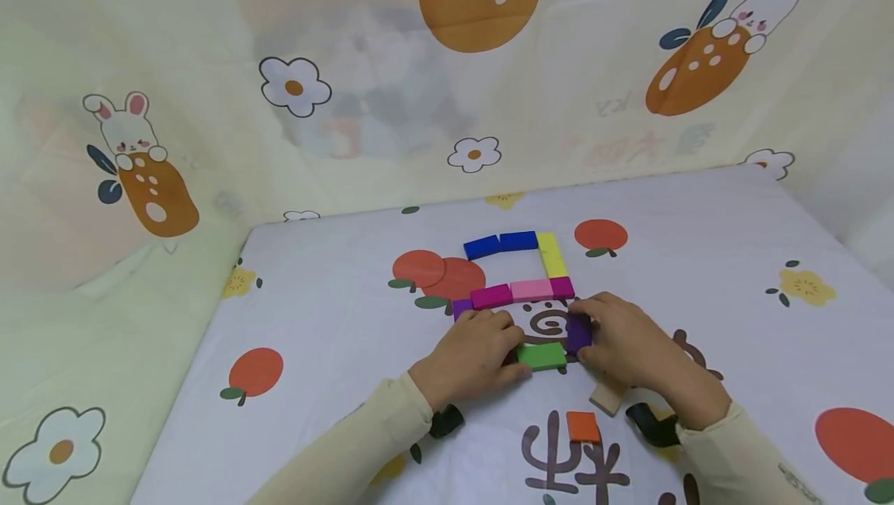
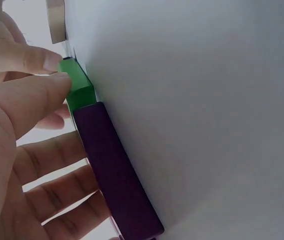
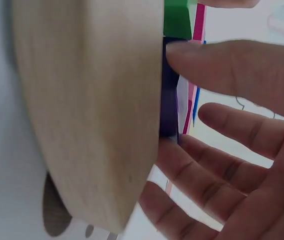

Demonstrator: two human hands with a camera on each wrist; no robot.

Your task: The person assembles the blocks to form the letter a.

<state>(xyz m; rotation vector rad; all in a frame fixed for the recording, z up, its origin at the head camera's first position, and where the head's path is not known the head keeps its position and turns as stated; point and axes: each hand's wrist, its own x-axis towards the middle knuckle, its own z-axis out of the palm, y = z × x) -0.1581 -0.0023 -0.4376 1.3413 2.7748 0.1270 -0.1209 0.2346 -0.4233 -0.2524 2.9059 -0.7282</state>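
In the head view my left hand (image 1: 478, 354) holds the left end of a green block (image 1: 541, 356) between thumb and index finger. Its other fingers reach over a purple block (image 2: 119, 172), mostly hidden from the head camera. My right hand (image 1: 625, 342) pinches a dark purple block (image 1: 578, 333) by its two ends, thumb at the near end. That block stands against the green block's right end. Beyond the hands runs a row of a magenta block (image 1: 491, 296), a pink block (image 1: 531, 290) and a short magenta block (image 1: 562, 288).
Two blue blocks (image 1: 518, 241) and a yellow block (image 1: 552, 255) form an outline behind the row. A plain wooden block (image 1: 609, 395) lies under the right wrist, with an orange block (image 1: 583, 427) nearer. A printed cloth (image 1: 335, 319) covers the table; patterned fabric (image 1: 377, 125) hangs behind.
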